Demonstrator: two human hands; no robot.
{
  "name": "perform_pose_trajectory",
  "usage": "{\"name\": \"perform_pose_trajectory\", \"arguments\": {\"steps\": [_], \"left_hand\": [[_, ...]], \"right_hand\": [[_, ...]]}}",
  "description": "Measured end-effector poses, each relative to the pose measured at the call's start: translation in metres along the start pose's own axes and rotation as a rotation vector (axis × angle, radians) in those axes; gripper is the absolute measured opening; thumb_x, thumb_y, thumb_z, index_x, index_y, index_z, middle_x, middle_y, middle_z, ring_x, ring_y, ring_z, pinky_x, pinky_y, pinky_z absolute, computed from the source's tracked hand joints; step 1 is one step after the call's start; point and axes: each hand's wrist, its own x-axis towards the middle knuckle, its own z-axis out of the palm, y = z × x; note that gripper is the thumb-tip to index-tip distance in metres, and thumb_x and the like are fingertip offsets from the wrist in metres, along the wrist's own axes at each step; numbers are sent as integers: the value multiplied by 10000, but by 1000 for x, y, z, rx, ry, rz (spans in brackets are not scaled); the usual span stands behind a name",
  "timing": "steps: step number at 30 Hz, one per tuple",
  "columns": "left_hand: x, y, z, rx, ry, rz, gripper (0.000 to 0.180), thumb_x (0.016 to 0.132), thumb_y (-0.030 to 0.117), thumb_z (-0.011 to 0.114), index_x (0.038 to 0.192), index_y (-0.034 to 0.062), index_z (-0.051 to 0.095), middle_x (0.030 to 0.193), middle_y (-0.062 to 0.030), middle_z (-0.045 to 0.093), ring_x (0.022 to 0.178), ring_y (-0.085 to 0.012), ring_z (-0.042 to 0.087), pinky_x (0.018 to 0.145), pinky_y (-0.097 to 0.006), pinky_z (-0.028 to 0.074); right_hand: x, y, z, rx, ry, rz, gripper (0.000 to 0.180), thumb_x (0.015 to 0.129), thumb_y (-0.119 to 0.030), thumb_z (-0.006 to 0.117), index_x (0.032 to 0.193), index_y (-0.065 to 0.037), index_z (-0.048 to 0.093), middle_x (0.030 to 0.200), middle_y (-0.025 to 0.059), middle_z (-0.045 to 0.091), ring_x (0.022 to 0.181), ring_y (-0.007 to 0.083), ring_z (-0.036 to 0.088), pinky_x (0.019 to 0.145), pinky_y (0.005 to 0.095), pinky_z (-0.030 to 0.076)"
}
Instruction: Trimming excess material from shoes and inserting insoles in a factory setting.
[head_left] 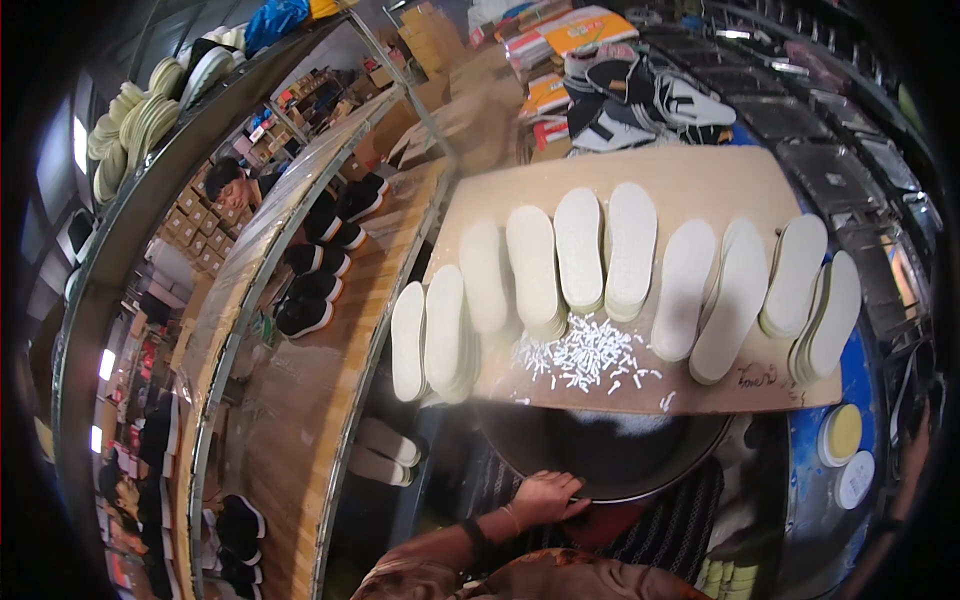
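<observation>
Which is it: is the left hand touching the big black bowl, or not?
Touching. The head view shows the left hand with its fingers on the near rim of the black bowl, no gap between.

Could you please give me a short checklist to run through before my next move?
1. Bare left hand on the rim of the dark, round, shallow basin: ok, fingers at its near edge.
2. Basin beneath the front edge of the tan, flat board: ok, the board overlaps it in view.
3. Small, white, stick-like pieces gathered together: not ok, a loose heap with strays around it.
4. Pieces clear of the off-white, foot-shaped insole stacks: not ok, they reach the middle stacks' near ends.
5. Right hand's position: cannot tell, the right rim is too dark.
</observation>
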Motion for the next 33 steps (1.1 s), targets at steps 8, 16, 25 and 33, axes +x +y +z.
{"name": "perform_pose_trajectory", "arguments": {"steps": [8,16,25,33], "left_hand": [[-17,-3,-3,-31,-18,-14,352,813,402,523,884,70,613,778,-99,612,699,-282,590,640,-371,467],[-6,-6,-45,-671,-11,-20,404,866,314,528,1137,14,519,1038,-167,572,875,-246,605,736,-322,485],[-45,2,-110,-1516,345,-522,547,917,394,404,1242,-45,387,1183,-169,475,1019,-218,503,861,-333,409],[-38,-67,-33,-356,678,-626,503,849,300,534,1169,-74,432,1130,-246,480,1073,-344,457,936,-387,340]], "right_hand": [[39,-59,-48,210,461,130,565,780,-3,532,1314,-83,366,1294,170,434,1180,279,436,981,319,315],[-115,-353,-119,845,338,-190,715,595,122,467,1281,-68,411,1285,84,428,1181,187,396,970,301,319],[-272,-560,3,512,-215,-1404,452,715,-197,583,1153,-137,488,691,45,537,570,168,558,395,314,415],[-290,-563,61,730,-702,-1054,500,720,-121,564,1200,-122,425,861,123,558,753,330,566,641,416,456]]}}
